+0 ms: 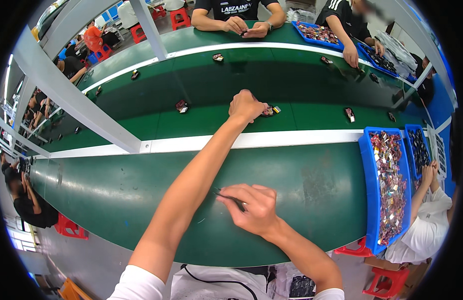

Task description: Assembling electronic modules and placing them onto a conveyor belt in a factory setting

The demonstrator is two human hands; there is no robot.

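Observation:
My left hand (pixel 246 106) stretches out over the green conveyor belt, its arm crossing the white rail. Its fingers are curled at a small black part (pixel 270 111) with reddish and silver-yellow pieces; the fingertips are partly hidden, but they seem closed on its left end. Nearer to me, above the green worktop (pixel 301 200), my right hand (pixel 254 206) is closed around a pair of dark tweezers (pixel 235 201). The tweezers' thin tips point left, close to my left forearm, and I make out nothing between them.
Similar small parts (pixel 181 106) lie spread along the belt. At right stand a blue tray (pixel 369 200) of reddish and silver pieces and a blue tray (pixel 407 150) of black parts. A white post (pixel 91 105) rises at left. Co-workers sit across the belt and at both sides.

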